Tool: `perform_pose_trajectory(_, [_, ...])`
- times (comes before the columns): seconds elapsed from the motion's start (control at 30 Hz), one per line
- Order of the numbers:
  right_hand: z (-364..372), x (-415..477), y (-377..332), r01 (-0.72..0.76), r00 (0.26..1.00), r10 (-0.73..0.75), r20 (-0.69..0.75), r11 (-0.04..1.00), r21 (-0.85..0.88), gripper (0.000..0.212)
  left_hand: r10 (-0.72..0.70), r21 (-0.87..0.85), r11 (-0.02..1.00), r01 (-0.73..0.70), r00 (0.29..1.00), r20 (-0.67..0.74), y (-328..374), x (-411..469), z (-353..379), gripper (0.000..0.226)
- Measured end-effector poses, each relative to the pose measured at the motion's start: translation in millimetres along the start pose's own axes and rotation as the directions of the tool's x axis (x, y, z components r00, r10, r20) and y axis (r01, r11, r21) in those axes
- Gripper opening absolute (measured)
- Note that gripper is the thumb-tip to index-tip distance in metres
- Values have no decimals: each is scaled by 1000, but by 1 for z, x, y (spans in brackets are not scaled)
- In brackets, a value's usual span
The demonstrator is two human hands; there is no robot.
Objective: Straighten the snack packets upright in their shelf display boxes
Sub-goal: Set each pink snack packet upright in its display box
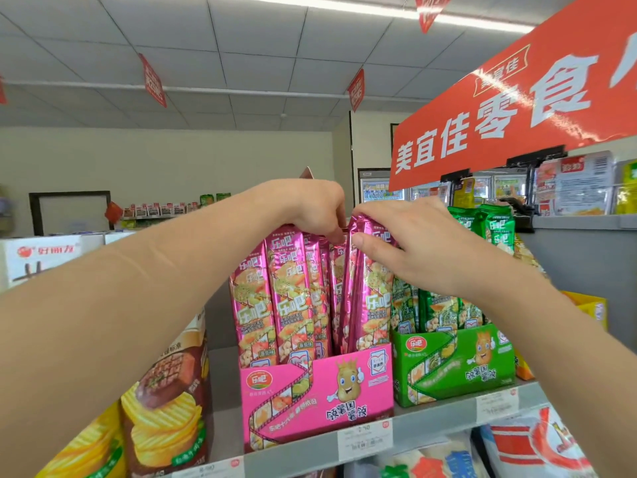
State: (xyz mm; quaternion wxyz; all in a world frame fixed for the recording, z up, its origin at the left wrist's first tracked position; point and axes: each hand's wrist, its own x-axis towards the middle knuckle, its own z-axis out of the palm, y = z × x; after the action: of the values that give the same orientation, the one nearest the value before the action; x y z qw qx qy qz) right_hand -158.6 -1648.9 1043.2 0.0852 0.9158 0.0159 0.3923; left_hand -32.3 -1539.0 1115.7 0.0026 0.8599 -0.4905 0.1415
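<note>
1. The pink display box (pixel 317 391) sits on the front edge of the grey shelf (pixel 431 426), its low front wall facing the camera.
2. The pink packets (pixel 289 294) stand in this box on their short ends. Their long axes run bottom to top, and their printed fronts face outward.
3. The packets on the left side of the box lean a little, with their tops tipped toward the middle.
4. The right-hand pink packet (pixel 368 305) stands nearly upright, and its sealed top edge points at the ceiling.
5. The left hand (pixel 310 205) reaches over the left group, fingers curled down on the packet tops. The fingertips dip in between packets near the middle of the box.
6. The right hand (pixel 420 246) pinches the top of the right-hand pink packet, with the thumb pressed on its front and the fingers wrapped behind.
7. The two hands are close together, almost touching above the middle of the box.
8. Just right of the pink box, the green display box (pixel 455 363) holds the green packets (pixel 437 308), which also stand on end.
9. A brown crisp bag (pixel 165 391) stands to the left on the same shelf.
</note>
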Motion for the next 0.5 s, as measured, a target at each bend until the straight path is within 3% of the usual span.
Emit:
perform_pose_trajectory(0.1, [-1,-3,1,14,1000,-14,-4,1000,11,54,-19,7,1000,19,1000,-22,-1,1,0,14])
perform_pose_trajectory(0.37, [-11,0,5,-8,997,-4,76,987,160,40,-78,-61,995,78,997,5,-4,0,1,30])
perform_pose_trajectory(0.5, [-10,6,6,-33,993,23,113,996,87,38,-121,-244,966,87,985,-126,-5,-5,-6,23])
